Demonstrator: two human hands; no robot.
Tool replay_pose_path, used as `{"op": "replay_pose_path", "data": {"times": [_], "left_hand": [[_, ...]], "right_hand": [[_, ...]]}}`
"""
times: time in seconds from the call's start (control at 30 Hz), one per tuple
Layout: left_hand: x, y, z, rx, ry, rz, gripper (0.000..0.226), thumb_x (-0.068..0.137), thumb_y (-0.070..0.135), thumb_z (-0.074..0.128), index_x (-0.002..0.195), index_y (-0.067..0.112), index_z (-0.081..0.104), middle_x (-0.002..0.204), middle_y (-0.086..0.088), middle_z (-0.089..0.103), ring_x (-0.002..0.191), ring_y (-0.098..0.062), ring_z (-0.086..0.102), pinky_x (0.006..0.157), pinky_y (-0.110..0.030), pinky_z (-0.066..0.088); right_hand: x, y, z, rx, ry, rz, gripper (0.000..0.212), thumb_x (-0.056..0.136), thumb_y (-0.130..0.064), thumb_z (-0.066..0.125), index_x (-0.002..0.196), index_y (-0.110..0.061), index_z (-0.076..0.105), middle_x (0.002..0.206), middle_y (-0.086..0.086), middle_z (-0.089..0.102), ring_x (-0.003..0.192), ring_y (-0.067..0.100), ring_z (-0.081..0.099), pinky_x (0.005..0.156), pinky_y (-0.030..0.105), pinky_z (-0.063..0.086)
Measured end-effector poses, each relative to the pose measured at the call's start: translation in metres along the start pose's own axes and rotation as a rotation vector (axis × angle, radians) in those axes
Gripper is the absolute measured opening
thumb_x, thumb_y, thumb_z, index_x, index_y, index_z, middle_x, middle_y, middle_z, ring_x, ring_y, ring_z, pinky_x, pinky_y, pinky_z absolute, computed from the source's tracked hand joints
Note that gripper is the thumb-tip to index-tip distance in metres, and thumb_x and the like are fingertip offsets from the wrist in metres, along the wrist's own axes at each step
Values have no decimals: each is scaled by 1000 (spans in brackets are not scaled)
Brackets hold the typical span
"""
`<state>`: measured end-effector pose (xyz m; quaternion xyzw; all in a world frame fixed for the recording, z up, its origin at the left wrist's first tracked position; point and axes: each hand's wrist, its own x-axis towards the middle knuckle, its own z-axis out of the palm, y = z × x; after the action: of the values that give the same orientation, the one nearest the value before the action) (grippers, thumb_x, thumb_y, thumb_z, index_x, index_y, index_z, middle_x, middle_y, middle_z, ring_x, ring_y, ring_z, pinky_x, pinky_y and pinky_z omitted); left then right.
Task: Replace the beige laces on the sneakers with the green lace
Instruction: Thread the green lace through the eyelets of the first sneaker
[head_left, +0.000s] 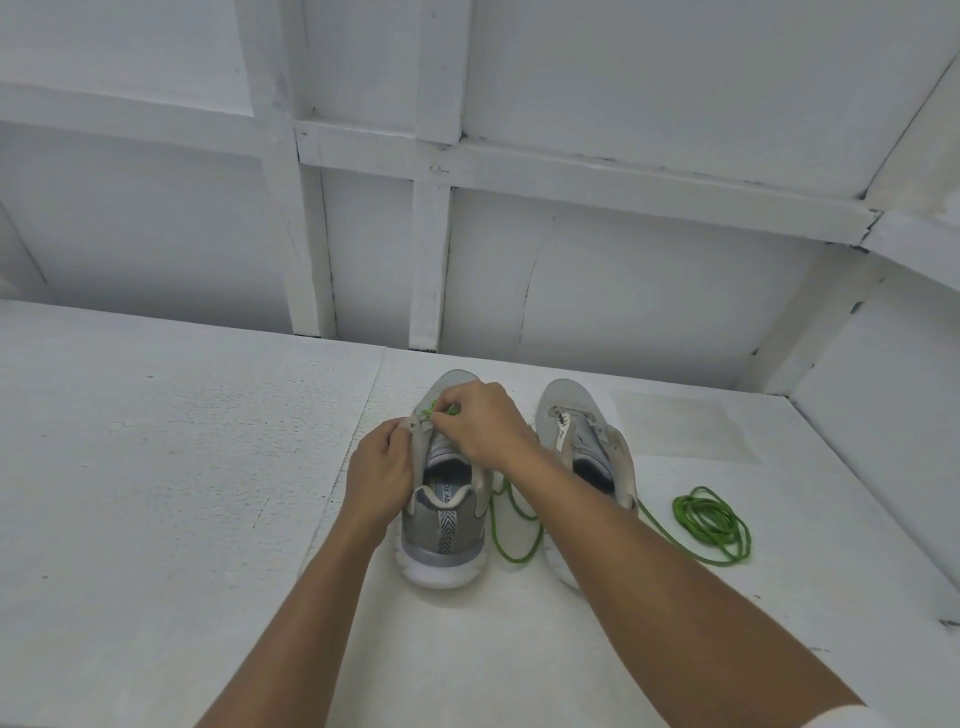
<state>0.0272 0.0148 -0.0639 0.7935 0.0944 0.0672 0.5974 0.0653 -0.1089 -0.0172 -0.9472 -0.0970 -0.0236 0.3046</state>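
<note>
While the left hand (382, 467) is pinching the eyelet flap of the nearer grey sneaker (441, 540), the right hand (480, 423) is pinching the green lace (680, 514) at the toe-end eyelets. Lacing is only beginning, I judge; the other sneaker (587, 441) is sitting unlaced, with most of the lace coiled beside it.

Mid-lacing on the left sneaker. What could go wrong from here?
1. The lace trails past the right sneaker to a loose coil; pulling slack may knot the coil or drag that sneaker.
2. The right hand pinches the lace over the eyelets of the left sneaker, hiding them; one could be skipped.
</note>
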Motion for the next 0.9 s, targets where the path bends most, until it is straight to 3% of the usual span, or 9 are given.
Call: {"op": "replay_pose_path", "data": {"times": [0.27,0.47,0.7,0.77,0.9], "left_hand": [[-2,1,-1,-13,4,7,36,101,22,36,95,5,68,91,-14,69,92,-34,62,79,-46,49],[-2,1,0,-25,25,-18,36,100,21,38,90,6,69,88,-15,69,82,-27,60,71,-36,45],[-3,2,-1,-43,27,-24,35,100,22,39,91,11,71,88,-9,71,91,-29,64,80,-43,51],[-2,3,-1,-46,30,-29,35,100,22,39,92,11,71,89,-8,71,93,-29,64,81,-43,50],[-2,4,-1,-29,34,-18,35,100,21,38,93,11,70,90,-10,70,91,-29,63,81,-43,50]], "right_hand": [[-1,-2,0,14,0,16,16,90,-19,58,89,-16,73,62,-15,46,59,12,46,59,24,34],[-2,-4,-1,22,-2,17,16,89,-17,57,89,-15,74,59,-14,46,53,4,42,48,21,32],[-4,-5,-1,2,0,26,18,89,-17,57,93,-15,75,60,-15,45,56,8,43,60,23,33],[-5,-6,-1,-1,-5,33,18,90,-18,56,93,-15,74,64,-11,51,59,13,46,61,24,34],[-5,-8,1,-28,-10,29,18,91,-21,57,95,-16,74,94,3,69,79,20,55,68,27,43]]}}
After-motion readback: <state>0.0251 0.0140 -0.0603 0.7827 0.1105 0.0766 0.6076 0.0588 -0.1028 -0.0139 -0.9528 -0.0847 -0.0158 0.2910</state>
